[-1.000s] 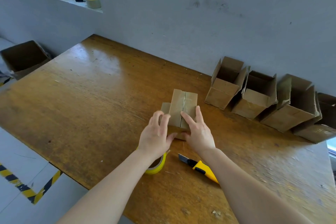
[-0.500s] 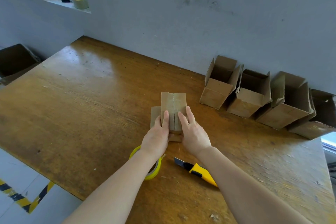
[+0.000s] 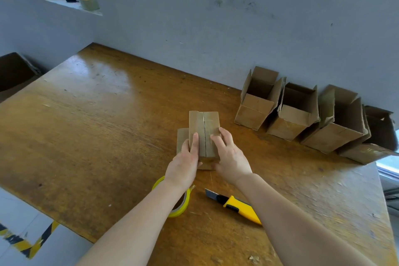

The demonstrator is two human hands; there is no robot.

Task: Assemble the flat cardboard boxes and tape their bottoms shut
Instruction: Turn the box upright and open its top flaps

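Note:
A small cardboard box [image 3: 204, 123] stands bottom-up in the middle of the wooden table [image 3: 97, 127], its two bottom flaps closed along a centre seam. My left hand [image 3: 184, 161] presses its thumb flat on the left flap, with the fingers against the box's left side. My right hand [image 3: 230, 154] lies with spread, straight fingers on the right flap. A yellow tape roll [image 3: 180, 206] lies partly hidden under my left forearm. A yellow utility knife [image 3: 238, 206] with its blade out lies just right of it.
Several assembled open boxes [image 3: 291, 112] lean in a row against the grey wall at the back right. Spare tape rolls [image 3: 87, 1] sit on the window ledge at top left. A large open carton [image 3: 13, 73] stands beyond the table's left edge.
The box has turned slightly, so its seam runs straight away from me. My left hand has shifted from the left flap's top to its edge. The right hand stays pressed on top.

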